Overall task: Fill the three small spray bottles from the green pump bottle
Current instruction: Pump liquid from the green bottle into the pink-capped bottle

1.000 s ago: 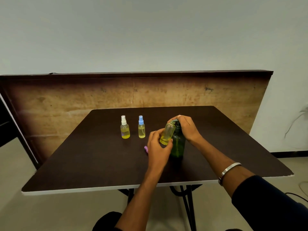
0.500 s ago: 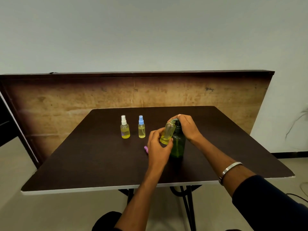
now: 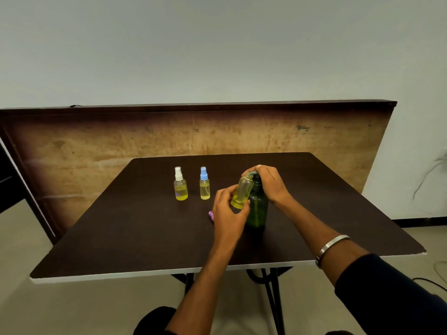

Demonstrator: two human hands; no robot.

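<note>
- head view: you're on the third fill, your left hand (image 3: 227, 211) gripping the tilted, capless small bottle (image 3: 242, 192) with its mouth up at the spout.
- your right hand (image 3: 269, 181) curls over the green pump bottle (image 3: 257, 209), mid-table.
- next, i'd say: steady presses, mouth kept under the spout.
- yellow liquid sits low; the white-capped bottle (image 3: 180, 186) and blue-capped bottle (image 3: 204, 185) look fuller.

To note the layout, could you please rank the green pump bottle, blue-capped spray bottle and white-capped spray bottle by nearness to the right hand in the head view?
1. green pump bottle: directly under the right hand, which presses its pump.
2. blue-capped spray bottle: standing farther left.
3. white-capped spray bottle: farthest left.
</note>
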